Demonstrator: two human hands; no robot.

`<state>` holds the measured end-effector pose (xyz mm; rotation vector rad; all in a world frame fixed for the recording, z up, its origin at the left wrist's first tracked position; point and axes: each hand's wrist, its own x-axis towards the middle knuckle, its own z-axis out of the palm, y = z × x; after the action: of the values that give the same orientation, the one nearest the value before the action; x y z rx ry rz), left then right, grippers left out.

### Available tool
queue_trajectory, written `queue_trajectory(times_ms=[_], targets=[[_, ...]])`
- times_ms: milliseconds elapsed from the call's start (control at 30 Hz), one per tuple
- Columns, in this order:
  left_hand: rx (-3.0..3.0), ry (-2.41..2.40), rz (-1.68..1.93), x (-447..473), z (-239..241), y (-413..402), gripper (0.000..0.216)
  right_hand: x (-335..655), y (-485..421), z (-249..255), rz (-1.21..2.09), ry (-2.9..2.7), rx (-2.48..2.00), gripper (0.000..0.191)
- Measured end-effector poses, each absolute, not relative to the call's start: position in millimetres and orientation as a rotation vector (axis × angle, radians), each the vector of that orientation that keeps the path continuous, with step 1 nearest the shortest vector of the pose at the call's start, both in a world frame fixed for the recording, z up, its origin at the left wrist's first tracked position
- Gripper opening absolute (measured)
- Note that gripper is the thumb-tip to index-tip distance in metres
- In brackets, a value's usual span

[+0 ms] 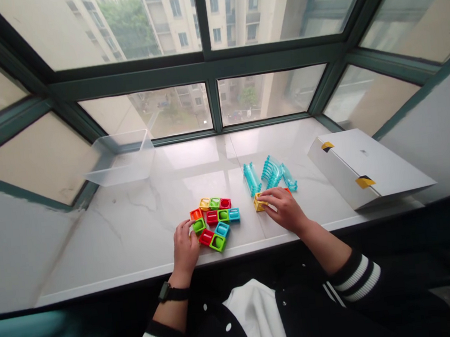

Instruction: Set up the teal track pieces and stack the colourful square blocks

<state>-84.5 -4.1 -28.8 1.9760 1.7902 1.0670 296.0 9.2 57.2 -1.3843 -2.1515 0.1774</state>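
My left hand (186, 245) is at the left side of a loose group of colourful toy blocks. Its curled fingers and thumb are around the left edge of a green block (199, 225). A yellow block (258, 202) is pinched in the fingers of my right hand (284, 209), low over the sill. Behind that hand, an orange-red piece (288, 190) is partly hidden. Beside the left hand, a red block (206, 238) touches another green block (218, 242), and a blue block (222, 229) adjoins them. A red, green and blue row (223, 216) sits just behind.
Clear turquoise track pieces (272, 171) lie beyond my right hand. An open translucent plastic bin (129, 170) stands at the back left. To the right is a white box (369, 166) with yellow-and-black tape. Windows (209, 68) enclose the marble sill (136, 242).
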Motion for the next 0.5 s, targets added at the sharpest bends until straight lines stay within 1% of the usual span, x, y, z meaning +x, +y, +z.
queue_trajectory(times_ms=[133, 300, 367, 500], targets=[[1.965, 1.720, 0.985, -107, -30, -9, 0.044, 273, -7, 54, 0.348, -2.110, -1.233, 0.027], [2.030, 1.664, 0.784, -126, -27, -22, 0.048, 234, -11, 27, 0.533, -2.218, -1.152, 0.029], [2.021, 1.645, 0.745, -126, -26, -26, 0.049, 214, -8, 15, 0.558, -2.307, -1.150, 0.038], [1.999, 1.596, 0.720, -123, -27, -28, 0.041, 172, -4, 1, 0.558, -2.475, -1.157, 0.064]])
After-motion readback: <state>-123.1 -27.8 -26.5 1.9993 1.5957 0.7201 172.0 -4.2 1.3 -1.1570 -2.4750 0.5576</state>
